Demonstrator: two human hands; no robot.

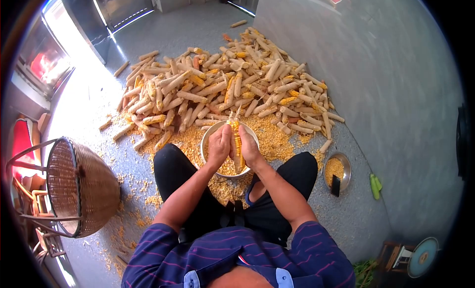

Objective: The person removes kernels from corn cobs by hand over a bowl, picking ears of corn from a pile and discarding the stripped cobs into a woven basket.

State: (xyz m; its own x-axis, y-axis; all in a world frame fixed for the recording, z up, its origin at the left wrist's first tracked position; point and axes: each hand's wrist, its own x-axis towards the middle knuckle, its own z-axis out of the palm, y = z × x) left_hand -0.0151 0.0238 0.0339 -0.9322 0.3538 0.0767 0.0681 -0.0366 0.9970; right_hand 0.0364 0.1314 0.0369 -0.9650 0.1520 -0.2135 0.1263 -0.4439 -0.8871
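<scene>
A partly stripped corn cob (238,144) with rows of yellow kernels stands lengthwise between my two hands, over a white bowl (229,176) that holds loose kernels. My left hand (219,145) is closed against the cob's left side, its thumb along it. On the other side, my right hand (248,147) grips the cob with fingers wrapped round it. Dry husk strands stick up from the cob's far end. Loose yellow kernels (274,139) lie on the floor around the bowl, between and beyond my knees.
A large pile of mostly bare cobs (198,85) spreads beyond the bowl. At the left lies a wicker basket (96,189). On the right are a metal bowl (347,175) of kernels with a dark object (335,186), and green vegetables (375,186) near the wall.
</scene>
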